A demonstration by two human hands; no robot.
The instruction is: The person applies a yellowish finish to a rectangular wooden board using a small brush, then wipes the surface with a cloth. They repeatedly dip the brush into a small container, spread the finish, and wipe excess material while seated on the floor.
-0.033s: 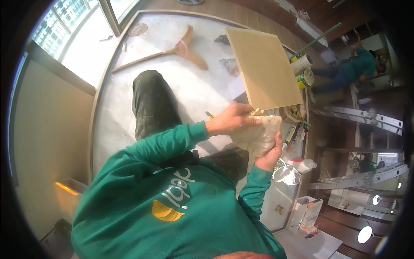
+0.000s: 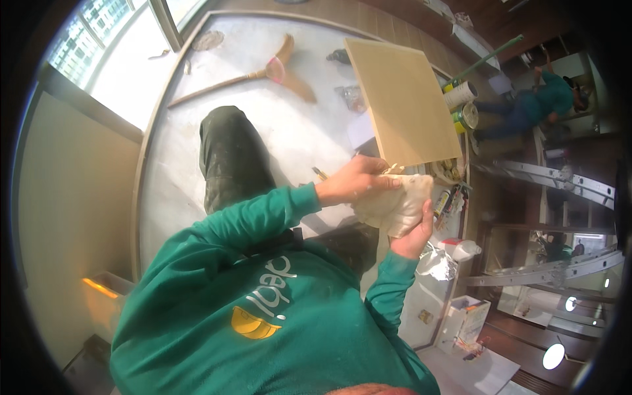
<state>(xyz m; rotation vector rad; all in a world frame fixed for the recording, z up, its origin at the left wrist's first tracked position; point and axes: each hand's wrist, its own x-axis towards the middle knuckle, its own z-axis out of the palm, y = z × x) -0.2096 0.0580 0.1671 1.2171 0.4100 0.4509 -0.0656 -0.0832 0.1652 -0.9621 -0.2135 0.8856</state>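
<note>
My left hand (image 2: pixel 355 179) grips a crumpled cream pouch or cloth (image 2: pixel 401 204) near its top edge, fingers curled. My right hand (image 2: pixel 415 237) holds the same item by its right side, thumb up along it. Small pale lumps stick up beside my left fingers. A tan board (image 2: pixel 401 99) lies just above the hands. A slim tool (image 2: pixel 320 173) shows beside my left hand. Crumpled foil (image 2: pixel 436 263), a white bottle with a red label (image 2: pixel 459 249) and sealant tubes (image 2: pixel 440 204) are at my right. My legs (image 2: pixel 234 151) are on the pale sheeted surface.
A straw broom (image 2: pixel 289 82) and pale framed surface (image 2: pixel 178 141) lie ahead. Cans (image 2: pixel 464 117) line the right edge; ladders (image 2: pixel 573 184) stand beyond. A co-worker in teal (image 2: pixel 546 99) is at upper right. A bin (image 2: pixel 108 293) sits lower left, a box (image 2: pixel 464 316) lower right.
Both hands and the held item have shifted very slightly, with the item's top corner a little further right. Otherwise the scene looks the same.
</note>
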